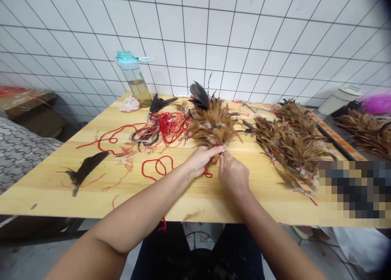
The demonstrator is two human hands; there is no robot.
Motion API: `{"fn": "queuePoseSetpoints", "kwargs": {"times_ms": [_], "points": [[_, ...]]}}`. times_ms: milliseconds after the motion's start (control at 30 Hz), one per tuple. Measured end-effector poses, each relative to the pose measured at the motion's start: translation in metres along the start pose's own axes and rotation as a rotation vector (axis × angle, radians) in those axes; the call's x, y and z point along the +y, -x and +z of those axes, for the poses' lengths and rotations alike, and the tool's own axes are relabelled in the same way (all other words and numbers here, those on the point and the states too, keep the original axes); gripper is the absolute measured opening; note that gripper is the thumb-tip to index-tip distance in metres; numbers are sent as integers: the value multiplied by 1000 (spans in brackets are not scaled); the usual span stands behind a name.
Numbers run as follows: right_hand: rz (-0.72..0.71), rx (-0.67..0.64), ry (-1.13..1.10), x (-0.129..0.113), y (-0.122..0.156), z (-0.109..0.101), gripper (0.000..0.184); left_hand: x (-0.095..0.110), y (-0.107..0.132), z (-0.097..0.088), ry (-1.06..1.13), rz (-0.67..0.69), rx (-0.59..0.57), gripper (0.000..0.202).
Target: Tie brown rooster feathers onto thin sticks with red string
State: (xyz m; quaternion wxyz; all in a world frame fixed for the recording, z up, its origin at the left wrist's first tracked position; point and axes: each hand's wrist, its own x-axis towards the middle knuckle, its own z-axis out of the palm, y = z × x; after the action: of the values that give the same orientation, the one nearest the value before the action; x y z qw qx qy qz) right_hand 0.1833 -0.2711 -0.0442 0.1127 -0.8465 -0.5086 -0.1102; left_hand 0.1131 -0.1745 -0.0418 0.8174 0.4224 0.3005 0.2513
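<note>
A bundle of brown feathers (212, 123) with black plumes on top lies fanned out, pointing away from me. My left hand (200, 159) is closed around its bound base, thumb pressed on the red and white binding. Close beside it, my right hand (233, 172) pinches the red string at that same base; the fingertips partly hide it. A loop of red string (208, 175) hangs below the fingers. More red cord (157, 159) lies curled on the wood to the left.
Scissors with black handles (146, 139) lie by tangled red thread (171, 125). A water bottle (136, 82) stands at the back left. Loose black feathers (87, 168) lie at the left. More feather bundles (290, 145) cover the right side of the wooden table (122, 204).
</note>
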Motion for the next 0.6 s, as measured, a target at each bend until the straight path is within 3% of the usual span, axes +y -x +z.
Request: {"fn": "queuePoseSetpoints", "kwargs": {"times_ms": [200,300,400,500,600], "points": [[25,15,-86,1,1,-7,38,-5,0,2,-45,92,9,37],[53,-14,-315,5,-2,-12,36,-5,-1,3,-49,133,17,39],[52,-188,-722,14,-8,-15,32,-4,-2,2,-26,156,4,41],[103,-418,-1164,26,-17,-17,42,-4,-2,0,-51,171,-9,39],[205,-580,-1424,33,-26,-19,51,-5,-1,-1,-86,181,-80,36]]}}
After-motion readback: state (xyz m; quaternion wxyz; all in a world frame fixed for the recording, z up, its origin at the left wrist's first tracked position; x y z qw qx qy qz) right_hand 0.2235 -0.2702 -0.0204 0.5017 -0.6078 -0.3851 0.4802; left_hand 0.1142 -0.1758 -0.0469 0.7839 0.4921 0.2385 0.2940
